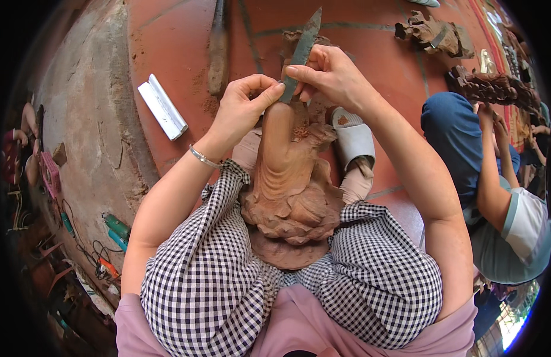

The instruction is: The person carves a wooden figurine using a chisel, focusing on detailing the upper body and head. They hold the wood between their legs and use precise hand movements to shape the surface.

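Observation:
Between my knees rests a reddish-brown wood carving (278, 143), with smooth draped folds and a petal-like base toward me. Wood dust lies in a hollow near its far end. Above that end, my left hand (250, 101) pinches the lower part of a narrow, pointed grey-green strip (303, 50) between thumb and fingers. My right hand (330, 74) grips the same strip from the right, thumb on its face. Whether it is a blade or a piece of sandpaper I cannot tell. It slants up and away, its tip pointing to the far side.
A white grooved bar (162, 107) lies on the red tiled floor (180, 53) at left, near a long wooden-handled tool (218, 59). Another rough carving (436, 34) lies far right. A co-worker in blue trousers (451, 143) sits at right. Corded power tools (116, 229) lie at left.

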A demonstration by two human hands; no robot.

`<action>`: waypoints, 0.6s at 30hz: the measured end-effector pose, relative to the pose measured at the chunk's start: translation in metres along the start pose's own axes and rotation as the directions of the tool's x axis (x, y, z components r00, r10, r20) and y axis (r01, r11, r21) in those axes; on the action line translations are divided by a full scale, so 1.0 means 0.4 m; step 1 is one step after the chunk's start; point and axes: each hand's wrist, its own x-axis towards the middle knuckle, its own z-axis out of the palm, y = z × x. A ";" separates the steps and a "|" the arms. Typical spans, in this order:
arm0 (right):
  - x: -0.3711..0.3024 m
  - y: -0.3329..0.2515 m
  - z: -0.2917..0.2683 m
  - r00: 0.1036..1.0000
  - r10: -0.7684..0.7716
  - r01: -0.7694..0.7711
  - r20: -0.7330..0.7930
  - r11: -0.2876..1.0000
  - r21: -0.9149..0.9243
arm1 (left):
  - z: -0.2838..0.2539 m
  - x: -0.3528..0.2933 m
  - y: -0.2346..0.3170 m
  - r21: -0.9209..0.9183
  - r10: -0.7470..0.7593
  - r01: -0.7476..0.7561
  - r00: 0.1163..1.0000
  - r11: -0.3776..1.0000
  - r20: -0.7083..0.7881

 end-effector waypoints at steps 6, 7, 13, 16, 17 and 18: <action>0.013 -0.004 -0.003 0.999 0.029 -0.031 -0.027 0.996 -0.089 | -0.003 0.028 -0.019 0.056 -0.067 0.069 0.997 0.996 -0.038; 0.016 -0.006 -0.002 1.000 0.021 -0.021 -0.006 0.999 -0.045 | -0.002 0.019 -0.018 0.028 -0.079 0.081 0.995 0.996 -0.058; 0.022 0.003 0.012 0.998 0.037 -0.040 0.054 0.998 0.044 | 0.003 -0.014 -0.030 -0.134 -0.029 0.026 0.999 0.991 -0.015; 0.030 -0.047 0.023 0.996 0.079 -0.083 -0.030 0.978 -0.191 | -0.012 0.008 -0.026 -0.072 -0.058 0.057 0.998 0.996 -0.022; 0.032 -0.052 0.024 0.997 0.076 -0.081 -0.031 0.976 -0.204 | -0.010 0.016 -0.025 -0.066 -0.055 0.054 0.998 0.996 -0.024; 0.035 -0.049 0.026 0.997 0.070 -0.075 -0.034 0.978 -0.195 | -0.008 0.014 -0.024 -0.087 -0.073 0.070 0.997 0.994 -0.032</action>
